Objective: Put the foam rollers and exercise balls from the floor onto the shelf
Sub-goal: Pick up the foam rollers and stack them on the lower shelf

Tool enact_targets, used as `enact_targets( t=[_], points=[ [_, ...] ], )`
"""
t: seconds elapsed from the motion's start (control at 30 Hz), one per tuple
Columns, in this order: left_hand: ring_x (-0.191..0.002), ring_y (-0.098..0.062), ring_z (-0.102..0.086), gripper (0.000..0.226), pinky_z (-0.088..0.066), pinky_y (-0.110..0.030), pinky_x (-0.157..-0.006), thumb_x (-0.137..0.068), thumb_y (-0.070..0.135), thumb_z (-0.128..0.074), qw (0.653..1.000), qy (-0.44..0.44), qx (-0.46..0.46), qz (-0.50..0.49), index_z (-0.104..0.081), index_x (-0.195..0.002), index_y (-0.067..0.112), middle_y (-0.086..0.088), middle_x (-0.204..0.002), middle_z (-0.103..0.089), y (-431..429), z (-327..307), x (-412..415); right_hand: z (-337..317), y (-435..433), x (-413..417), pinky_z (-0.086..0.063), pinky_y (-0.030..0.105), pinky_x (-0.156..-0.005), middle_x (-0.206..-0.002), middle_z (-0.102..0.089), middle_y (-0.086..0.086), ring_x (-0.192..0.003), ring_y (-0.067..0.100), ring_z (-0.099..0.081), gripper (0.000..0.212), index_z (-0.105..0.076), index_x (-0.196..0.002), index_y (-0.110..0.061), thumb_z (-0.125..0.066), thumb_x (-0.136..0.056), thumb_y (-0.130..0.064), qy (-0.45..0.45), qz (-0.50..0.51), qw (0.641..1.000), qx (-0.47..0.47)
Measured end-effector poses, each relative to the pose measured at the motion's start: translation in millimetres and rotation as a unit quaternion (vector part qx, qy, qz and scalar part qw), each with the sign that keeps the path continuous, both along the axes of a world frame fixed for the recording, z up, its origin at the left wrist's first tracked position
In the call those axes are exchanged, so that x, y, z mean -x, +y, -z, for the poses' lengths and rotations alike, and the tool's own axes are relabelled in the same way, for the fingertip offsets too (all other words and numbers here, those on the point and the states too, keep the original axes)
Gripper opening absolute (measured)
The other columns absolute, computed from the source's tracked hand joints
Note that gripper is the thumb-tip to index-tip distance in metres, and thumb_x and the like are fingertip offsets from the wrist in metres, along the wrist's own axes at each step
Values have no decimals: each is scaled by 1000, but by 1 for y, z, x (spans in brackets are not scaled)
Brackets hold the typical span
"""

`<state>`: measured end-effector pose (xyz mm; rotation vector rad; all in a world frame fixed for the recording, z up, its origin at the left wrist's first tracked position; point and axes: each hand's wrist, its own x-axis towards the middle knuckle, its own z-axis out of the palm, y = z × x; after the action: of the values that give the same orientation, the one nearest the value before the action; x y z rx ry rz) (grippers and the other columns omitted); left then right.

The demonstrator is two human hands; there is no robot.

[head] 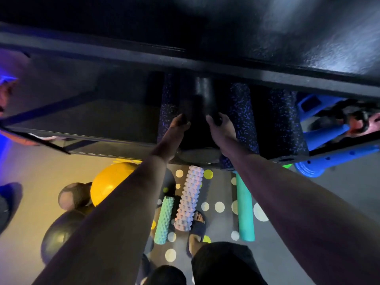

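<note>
Both my hands grip a smooth black foam roller (202, 99) that lies on the dark shelf (115, 120), my left hand (180, 123) on its left side and my right hand (220, 124) on its right. Blue-speckled black rollers (243, 118) lie on either side of it. Below on the floor lie a pale knobbly roller (189, 197), a green knobbly roller (164, 220), a smooth teal roller (244, 208), a yellow ball (111, 181) and two grey balls (74, 195), the lower grey ball (58, 236) nearest me.
A black upper shelf edge (185, 60) runs across above my hands. Blue equipment (329, 136) fills the shelf's right end. My sandalled foot (197, 229) stands on the dotted floor mat (220, 206) beside the pale roller. Another person's edge (6, 93) shows at far left.
</note>
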<state>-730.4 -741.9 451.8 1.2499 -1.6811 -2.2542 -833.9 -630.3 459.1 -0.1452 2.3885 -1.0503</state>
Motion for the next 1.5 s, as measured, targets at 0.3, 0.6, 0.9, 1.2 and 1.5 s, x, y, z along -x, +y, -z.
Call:
enact_targets(
  t=[0.3, 0.6, 0.9, 1.2, 1.5],
  points=[
    [-102, -21, -62, 41, -52, -29, -83, -104, -4, -42, 1000, 19, -12, -7, -48, -144, 1, -13, -121, -62, 13, 5, -46, 11, 31, -37, -45, 30, -100, -138, -61, 7, -127, 27, -57, 48, -53, -143, -20, -59, -98, -36, 47, -31, 997, -50],
    [-83, -18, -66, 38, -46, -31, -69, -104, -2, -43, 995, -86, -55, -10, -57, -133, 18, -13, -128, -66, 35, 14, -205, 16, 88, -175, -39, 30, -78, -113, -61, 12, -104, 33, -58, 23, -64, -115, -13, -52, -96, -15, 134, 8, 990, -41],
    [-72, -22, -65, 20, -42, -30, -68, -106, 8, -46, 981, -139, -133, 27, -62, -108, 21, 2, -71, -75, 42, 30, -394, 38, 122, -359, -42, 29, -85, -123, -64, 11, -110, 32, -62, 27, -66, -123, -13, -54, -98, -16, 27, 10, 994, -102],
    [-84, -28, -68, 32, -54, -28, -65, -106, 21, -54, 977, -164, -135, -30, -59, -135, 9, -23, -112, -70, 79, 58, -448, 86, 167, -418, -53, 37, -86, -111, -72, 10, -101, 30, -67, 23, -69, -115, -17, -58, -95, -17, -68, 37, 992, -99],
    [-78, -27, -65, 32, -56, -33, -64, -104, 11, -55, 953, -272, -98, -90, -49, -135, 18, -11, -97, -66, 129, 261, -413, 302, 202, -404, -50, 41, -90, -127, -59, 14, -114, 38, -59, 51, -50, -134, -13, -67, -92, -34, -173, 72, 967, -175]
  ],
)
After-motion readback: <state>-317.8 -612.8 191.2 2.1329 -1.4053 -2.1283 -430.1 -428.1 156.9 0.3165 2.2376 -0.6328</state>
